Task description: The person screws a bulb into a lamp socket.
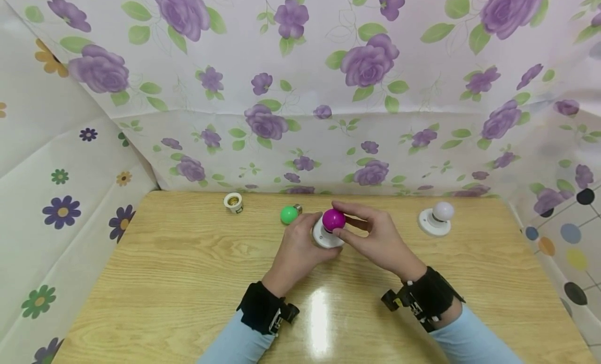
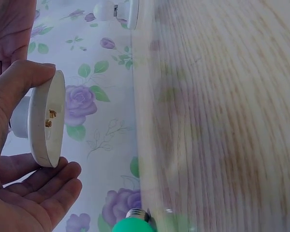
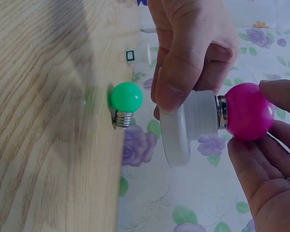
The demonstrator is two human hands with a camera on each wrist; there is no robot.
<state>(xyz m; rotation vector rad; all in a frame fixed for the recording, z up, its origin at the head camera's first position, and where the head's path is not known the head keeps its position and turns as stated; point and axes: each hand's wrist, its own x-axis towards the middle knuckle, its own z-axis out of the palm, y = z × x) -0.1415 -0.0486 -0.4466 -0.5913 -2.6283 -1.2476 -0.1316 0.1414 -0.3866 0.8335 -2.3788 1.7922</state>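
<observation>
Between the two hands, a white round lamp holder (image 1: pixel 321 235) is held up over the table. My left hand (image 1: pixel 298 243) grips its base by the rim, thumb on one side and fingers on the other. The underside, with two brass screws, shows in the left wrist view. A magenta light bulb (image 3: pixel 250 112) sits at the mouth of the holder, part of its metal base still visible outside. With thumb and fingertips, my right hand (image 1: pixel 377 239) pinches the bulb's round glass. A green light bulb (image 1: pixel 288 215) lies on the table just beyond my left hand.
At the back left of the wooden table (image 1: pixel 178 270) stands another white lamp holder (image 1: pixel 233 203), brass showing inside. Towards the right, a white bulb (image 1: pixel 443 211) sits in a white lamp holder (image 1: pixel 433 227). A flowered cloth (image 1: pixel 319 93) hangs behind the back edge.
</observation>
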